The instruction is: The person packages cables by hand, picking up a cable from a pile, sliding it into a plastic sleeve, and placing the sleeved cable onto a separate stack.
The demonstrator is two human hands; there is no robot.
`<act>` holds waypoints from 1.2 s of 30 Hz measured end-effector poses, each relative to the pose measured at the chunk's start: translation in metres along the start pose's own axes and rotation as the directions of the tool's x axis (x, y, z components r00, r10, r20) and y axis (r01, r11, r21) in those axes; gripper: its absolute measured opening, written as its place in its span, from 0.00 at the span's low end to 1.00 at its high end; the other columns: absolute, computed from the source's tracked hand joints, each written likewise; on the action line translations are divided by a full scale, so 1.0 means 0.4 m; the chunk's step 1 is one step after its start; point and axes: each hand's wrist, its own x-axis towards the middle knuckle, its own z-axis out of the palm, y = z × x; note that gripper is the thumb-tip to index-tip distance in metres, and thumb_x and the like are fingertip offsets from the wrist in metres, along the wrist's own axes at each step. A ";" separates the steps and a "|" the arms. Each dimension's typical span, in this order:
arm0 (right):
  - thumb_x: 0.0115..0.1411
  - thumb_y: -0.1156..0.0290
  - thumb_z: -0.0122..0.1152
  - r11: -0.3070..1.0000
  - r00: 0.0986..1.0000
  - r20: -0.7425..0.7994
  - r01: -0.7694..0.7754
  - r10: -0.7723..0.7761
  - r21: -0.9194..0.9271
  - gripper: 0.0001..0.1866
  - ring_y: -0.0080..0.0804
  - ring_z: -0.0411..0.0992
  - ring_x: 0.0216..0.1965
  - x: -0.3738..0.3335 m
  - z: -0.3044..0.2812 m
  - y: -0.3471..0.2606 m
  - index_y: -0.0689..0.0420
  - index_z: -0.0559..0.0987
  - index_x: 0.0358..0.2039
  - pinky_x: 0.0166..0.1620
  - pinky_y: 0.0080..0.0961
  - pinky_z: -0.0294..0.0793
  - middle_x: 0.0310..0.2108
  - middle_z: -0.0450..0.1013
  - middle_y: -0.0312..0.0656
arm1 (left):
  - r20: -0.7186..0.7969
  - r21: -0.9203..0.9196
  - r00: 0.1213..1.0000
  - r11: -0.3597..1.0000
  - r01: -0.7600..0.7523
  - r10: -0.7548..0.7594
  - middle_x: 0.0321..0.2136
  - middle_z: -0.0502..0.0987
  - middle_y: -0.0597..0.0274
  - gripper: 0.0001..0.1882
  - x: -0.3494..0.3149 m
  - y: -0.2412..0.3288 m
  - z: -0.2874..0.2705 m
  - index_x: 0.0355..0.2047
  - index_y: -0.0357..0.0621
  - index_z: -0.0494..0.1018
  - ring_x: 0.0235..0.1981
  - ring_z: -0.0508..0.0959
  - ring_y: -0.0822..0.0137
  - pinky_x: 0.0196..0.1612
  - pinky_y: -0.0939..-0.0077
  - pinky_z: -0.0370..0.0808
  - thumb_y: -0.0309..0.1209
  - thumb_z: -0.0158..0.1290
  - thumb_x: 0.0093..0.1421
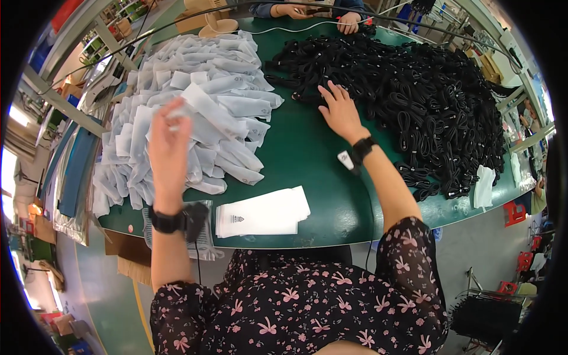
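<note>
My left hand [170, 139] is raised over the left pile of filled white pouches [171, 65]. Motion smears its fingers, so their grip is unclear. Right beside the fingertips is one white pouch [214, 111]; whether they touch it cannot be made out. Palm down, my right hand [343, 113] has its fingers apart and holds nothing. It hovers at the left edge of a big heap of bundled black cables [408, 89]. Between my arms, a stack of flat white pouches [263, 214] lies fanned out at the table's near edge.
The green table [307, 165] carries both heaps. Across it, another person's hands [350, 22] rest by the cables. A black wristband with a white tag [345, 160] is on my right wrist. A clear plastic bag [207, 242] lies at the near edge; metal posts [71, 109] stand left.
</note>
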 end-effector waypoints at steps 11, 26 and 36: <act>0.59 0.71 0.61 0.987 0.898 0.411 -0.160 0.153 -0.018 0.17 0.45 0.73 0.41 -0.078 -0.086 -0.057 0.56 0.75 0.50 0.42 0.40 0.73 0.45 0.72 0.44 | 0.536 0.306 0.832 0.886 -0.349 0.142 0.32 0.74 0.57 0.08 -0.342 -0.123 0.191 0.34 0.40 0.74 0.35 0.76 0.56 0.35 0.66 0.74 0.22 0.60 0.54; 0.61 0.78 0.56 0.581 0.820 0.572 -0.476 0.021 0.661 0.17 0.34 0.68 0.33 -0.291 -0.398 -0.276 0.59 0.76 0.52 0.37 0.25 0.69 0.34 0.70 0.43 | 0.475 0.318 0.867 0.890 -0.326 0.147 0.28 0.74 0.56 0.06 -0.348 -0.117 0.210 0.30 0.38 0.72 0.30 0.75 0.54 0.33 0.67 0.73 0.22 0.59 0.54; 0.53 0.81 0.60 0.789 0.888 0.427 -0.139 -0.169 0.599 0.25 0.40 0.72 0.31 -0.316 -0.431 -0.299 0.54 0.76 0.53 0.34 0.32 0.73 0.34 0.70 0.42 | 0.401 0.151 0.879 0.965 0.215 -0.258 0.27 0.75 0.62 0.04 -0.345 -0.144 0.184 0.33 0.37 0.73 0.27 0.73 0.71 0.34 0.78 0.71 0.22 0.57 0.59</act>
